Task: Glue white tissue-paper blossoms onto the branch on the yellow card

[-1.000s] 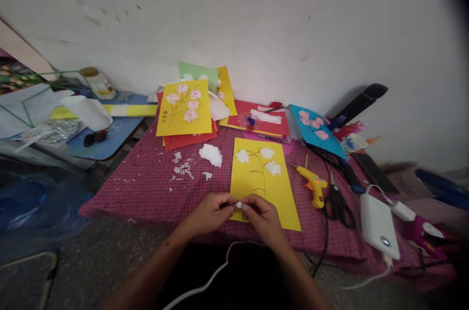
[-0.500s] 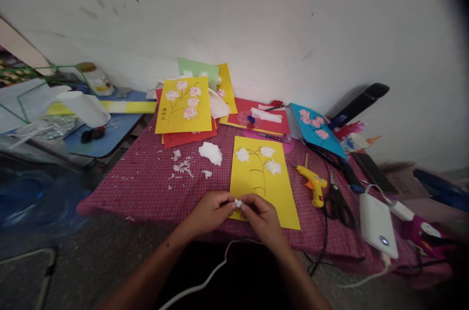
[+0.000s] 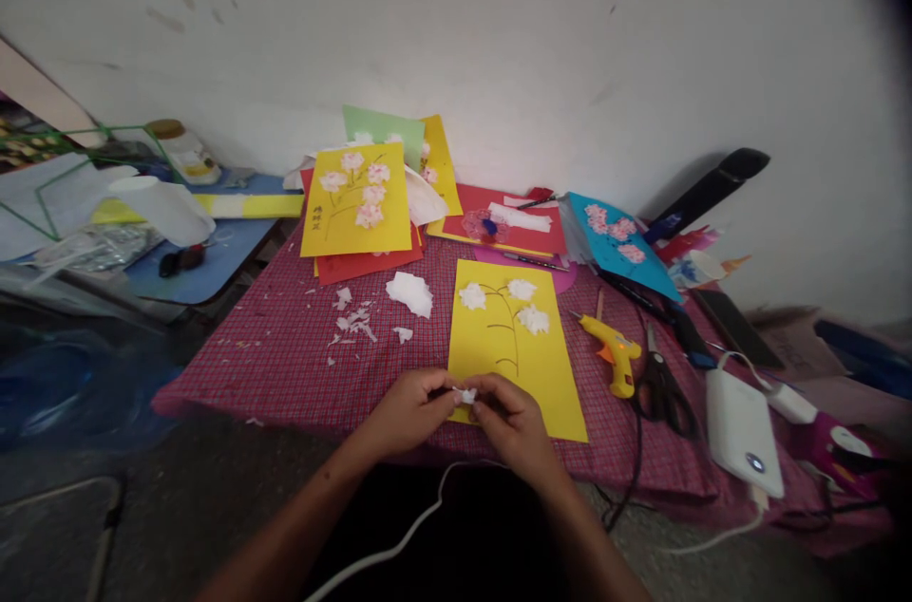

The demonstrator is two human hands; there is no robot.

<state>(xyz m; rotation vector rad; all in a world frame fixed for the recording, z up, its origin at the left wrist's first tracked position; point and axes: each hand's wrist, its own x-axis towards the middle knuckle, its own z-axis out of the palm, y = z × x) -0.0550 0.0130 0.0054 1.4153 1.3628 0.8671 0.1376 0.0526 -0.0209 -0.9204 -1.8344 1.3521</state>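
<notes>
Between the fingertips of my left hand (image 3: 417, 409) and my right hand (image 3: 511, 417) is a small crumpled piece of white paper (image 3: 465, 395). Both hands are closed in a pinch on it, over the lower edge of a yellow sheet (image 3: 476, 341). Drawn brown stems run up this sheet, and several white paper blossoms (image 3: 533, 320) sit at its upper stems. Torn white paper scraps (image 3: 354, 322) and a larger white piece (image 3: 410, 293) lie on the checked cloth left of the sheet.
Right of the sheet lie a yellow glue gun (image 3: 613, 353), black scissors (image 3: 662, 384) and a white power bank (image 3: 745, 431) with cables. Finished flower cards (image 3: 334, 227) are stacked at the back left; a blue card (image 3: 619, 251) leans at the back right. A blue side table (image 3: 214, 260) adjoins on the left.
My hands stay in nearly the same place, and the white paper between the fingertips shows a slightly different shape. The view has shifted a little.
</notes>
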